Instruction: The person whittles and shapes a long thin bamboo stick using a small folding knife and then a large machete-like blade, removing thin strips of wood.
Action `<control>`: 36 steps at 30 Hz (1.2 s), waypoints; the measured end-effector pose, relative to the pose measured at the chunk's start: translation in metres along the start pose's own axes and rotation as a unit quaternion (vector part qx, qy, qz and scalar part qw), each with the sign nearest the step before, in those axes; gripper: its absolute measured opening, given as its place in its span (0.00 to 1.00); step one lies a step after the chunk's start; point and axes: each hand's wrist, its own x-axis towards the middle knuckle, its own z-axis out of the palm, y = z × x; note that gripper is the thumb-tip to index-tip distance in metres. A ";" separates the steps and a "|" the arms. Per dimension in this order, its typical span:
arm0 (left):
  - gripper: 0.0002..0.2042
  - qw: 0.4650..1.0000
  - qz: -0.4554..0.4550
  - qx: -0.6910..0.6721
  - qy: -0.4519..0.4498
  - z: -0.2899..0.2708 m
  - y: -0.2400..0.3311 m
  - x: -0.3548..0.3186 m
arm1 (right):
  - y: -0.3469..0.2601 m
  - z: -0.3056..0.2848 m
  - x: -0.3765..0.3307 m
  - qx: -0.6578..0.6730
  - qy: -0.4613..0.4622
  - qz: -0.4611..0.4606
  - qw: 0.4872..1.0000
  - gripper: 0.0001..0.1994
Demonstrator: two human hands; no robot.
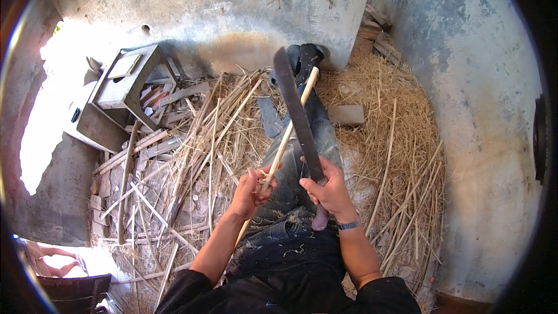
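Left hand [251,189]: clamped on stick [289,128], over the lap | Stick axis: up-right, away from body | Right hand [331,189]: clamped on machete [296,110] handle | Blade: crosses stick just beyond left hand | Floor: straw [383,139]

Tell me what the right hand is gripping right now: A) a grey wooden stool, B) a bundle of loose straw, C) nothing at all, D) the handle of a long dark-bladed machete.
D: the right hand is closed round the handle of the long dark-bladed machete, whose blade lies against the thin pale bamboo stick held by the left hand.
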 end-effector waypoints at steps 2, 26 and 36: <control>0.47 0.999 -0.001 0.009 0.039 0.007 0.003 0.000 | 0.003 0.001 -0.002 -0.030 0.042 0.016 0.999 0.18; 0.14 0.994 0.007 0.081 0.073 0.039 -0.025 0.011 | 0.018 0.004 -0.007 -0.169 0.102 -0.054 0.979 0.12; 0.15 0.977 0.068 0.141 0.143 0.022 -0.003 0.013 | 0.028 -0.013 -0.028 -0.182 0.085 -0.023 0.979 0.12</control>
